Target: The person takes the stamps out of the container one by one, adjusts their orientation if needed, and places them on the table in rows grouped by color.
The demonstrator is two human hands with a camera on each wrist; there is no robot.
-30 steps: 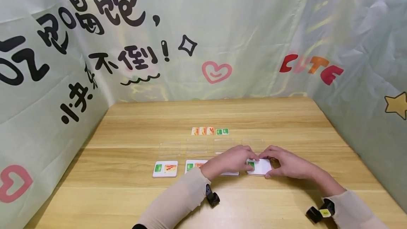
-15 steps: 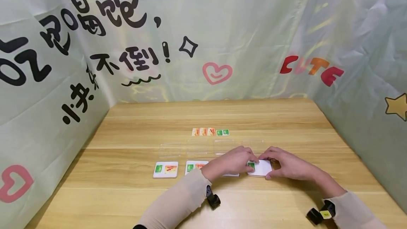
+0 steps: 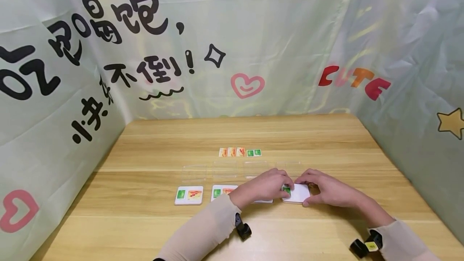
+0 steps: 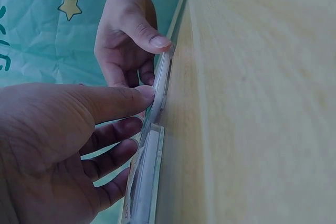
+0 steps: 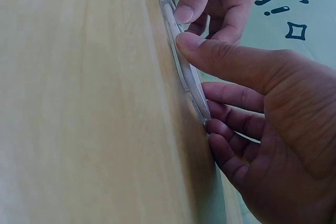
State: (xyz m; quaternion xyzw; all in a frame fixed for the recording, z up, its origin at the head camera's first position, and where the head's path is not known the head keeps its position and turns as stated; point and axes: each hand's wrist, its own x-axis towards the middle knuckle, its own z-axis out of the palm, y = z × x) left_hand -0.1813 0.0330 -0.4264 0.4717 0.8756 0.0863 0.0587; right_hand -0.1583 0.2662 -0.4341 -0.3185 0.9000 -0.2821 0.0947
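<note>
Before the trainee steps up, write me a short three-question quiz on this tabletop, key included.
1. Count: how many small orange picture pieces lie in the row farthest from the person?
2. True or false: the left hand and the right hand both touch the rightmost white card.
3. Multiple choice: which colour of picture shows at that card's left end? A) blue B) green C) black

Key: 1. Three. 2. True. 3. B.
</note>
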